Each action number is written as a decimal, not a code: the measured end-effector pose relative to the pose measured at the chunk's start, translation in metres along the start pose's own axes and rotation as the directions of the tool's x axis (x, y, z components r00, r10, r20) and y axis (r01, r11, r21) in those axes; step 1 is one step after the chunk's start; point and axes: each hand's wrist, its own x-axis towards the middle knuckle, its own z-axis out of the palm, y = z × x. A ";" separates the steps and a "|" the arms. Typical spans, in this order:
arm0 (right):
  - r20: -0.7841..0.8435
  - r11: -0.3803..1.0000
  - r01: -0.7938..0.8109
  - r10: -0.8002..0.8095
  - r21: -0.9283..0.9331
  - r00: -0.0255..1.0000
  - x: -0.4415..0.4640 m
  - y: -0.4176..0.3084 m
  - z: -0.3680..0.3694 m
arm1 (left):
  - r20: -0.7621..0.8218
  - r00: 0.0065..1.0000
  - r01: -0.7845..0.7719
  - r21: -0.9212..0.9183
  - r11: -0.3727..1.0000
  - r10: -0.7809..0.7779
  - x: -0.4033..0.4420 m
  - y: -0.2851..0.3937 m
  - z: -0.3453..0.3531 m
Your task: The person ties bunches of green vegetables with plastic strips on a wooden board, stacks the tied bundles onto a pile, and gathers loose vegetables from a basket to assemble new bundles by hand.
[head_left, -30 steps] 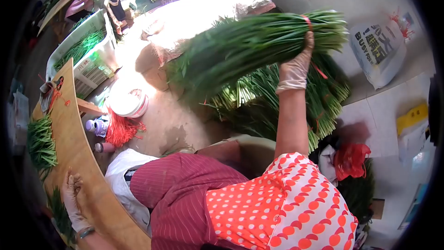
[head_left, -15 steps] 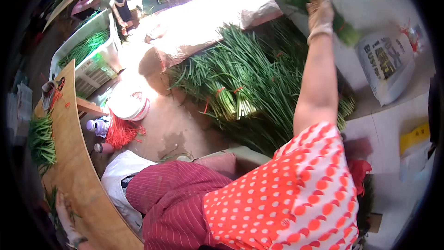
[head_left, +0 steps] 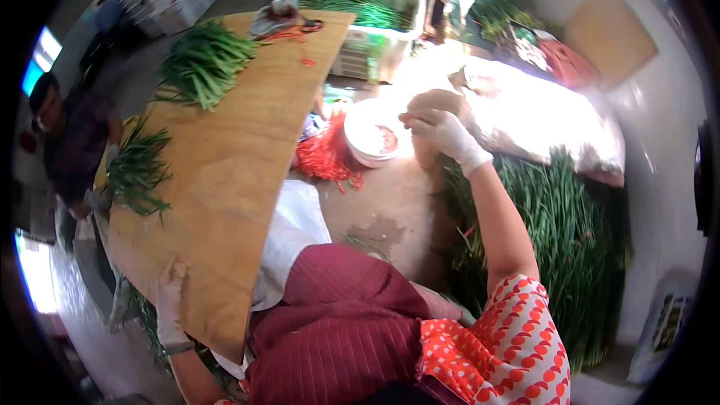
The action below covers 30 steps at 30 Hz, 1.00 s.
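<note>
A plywood counter slants across the scene. Right of it, apart, is a big heap of chive-like greens; a smaller pile of greens lies on the counter's far end. Right of the counter stand a white bucket and, beside it, red ties. The gloved right hand hovers past the bucket, grip unclear; the gloved left hand touches the counter's near end, openness unclear.

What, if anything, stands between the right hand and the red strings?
The white bucket: in the picture it sits between the right hand and the red strings. The hand looks raised, so it could probably pass over.
</note>
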 end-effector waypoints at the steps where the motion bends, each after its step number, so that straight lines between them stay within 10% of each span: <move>1: 0.047 0.987 -0.057 0.051 0.153 0.998 0.032 0.002 0.019 | -0.024 1.000 0.007 -0.012 1.000 -0.007 -0.004 -0.007 -0.005; 2: 0.113 0.918 -0.280 0.258 0.280 0.959 0.063 -0.007 0.035 | -0.047 0.998 -0.042 0.050 0.998 0.045 -0.014 -0.011 -0.003; 8: -0.156 0.989 -0.145 0.149 0.039 0.976 0.210 0.018 0.134 | -0.174 0.978 -0.096 0.130 0.987 0.118 -0.053 -0.027 -0.014; 11: -0.386 0.903 -0.189 0.027 -0.387 0.922 0.234 0.009 0.158 | -0.238 0.965 -0.082 0.129 0.988 0.111 -0.067 -0.033 -0.019; 12: -0.223 0.817 -0.341 0.265 -0.465 0.938 0.243 -0.008 0.147 | -0.256 0.958 -0.093 0.144 0.985 0.128 -0.069 -0.033 -0.020; 15: -0.198 0.850 -0.263 0.192 -0.457 0.961 0.251 0.000 0.144 | -0.272 0.958 -0.039 0.196 0.980 0.093 -0.076 -0.018 -0.019; 19: -0.374 0.890 -0.332 0.437 0.314 0.818 0.255 -0.002 0.127 | -0.278 0.950 -0.102 0.167 0.981 0.146 -0.067 -0.026 -0.018; 21: -0.111 0.741 -0.423 0.550 0.522 0.827 0.251 0.000 0.127 | -0.235 0.955 -0.138 0.191 0.972 0.181 -0.059 -0.031 -0.024; 23: 0.012 0.895 -0.417 0.421 0.156 0.907 0.228 -0.029 0.112 | -0.168 0.962 -0.177 0.225 0.958 0.217 -0.055 -0.023 -0.017; 24: -0.132 0.864 -0.396 0.373 -0.311 0.918 0.229 -0.028 0.123 | -0.155 0.957 -0.202 0.249 0.947 0.245 -0.053 -0.021 -0.013; 30: 0.041 0.863 -0.234 0.282 -0.448 0.959 0.167 -0.124 0.117 | -0.164 0.927 -0.300 0.216 0.929 0.338 -0.066 -0.022 -0.009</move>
